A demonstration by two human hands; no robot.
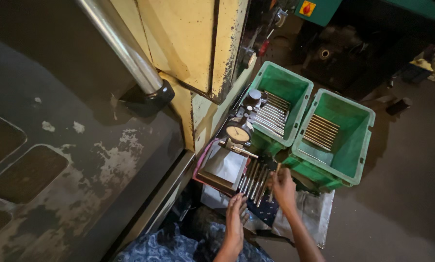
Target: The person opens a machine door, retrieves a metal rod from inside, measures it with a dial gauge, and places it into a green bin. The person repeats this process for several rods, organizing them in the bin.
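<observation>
Rods of thin grey metal (254, 180) lie side by side in a short row on a low stand, just in front of the person and between the two hands. One more slim metal rod (274, 180) stands almost upright in the right hand (283, 188), whose fingers are curled round its lower part; its upper end reaches the right edge of the row. The left hand (236, 216) lies flat and palm down below the row, fingers stretched forward and close together, tips near the rods' near ends and holding nothing; whether they touch the rods cannot be told.

Just left of the row sits a white folded cloth or paper (225, 165) in a shallow pink-edged tray (199, 167). Above it stands a round dial gauge with a pale face (237, 133) on a dark stand.

Behind the gauge is a green plastic crate (295, 85) holding more grey rods in a neat layer. Beside it on the right, touching or nearly so, is a second green plastic crate (359, 145) with a smaller layer of darker, brownish rods (322, 131).

To the left rises a worn yellow machine housing (188, 39) with a polished steel bar (120, 43) running diagonally into a black bracket. A grey, paint-chipped machine cover (57, 160) fills the left side. Blue patterned cloth (169, 245) shows at the bottom edge.
</observation>
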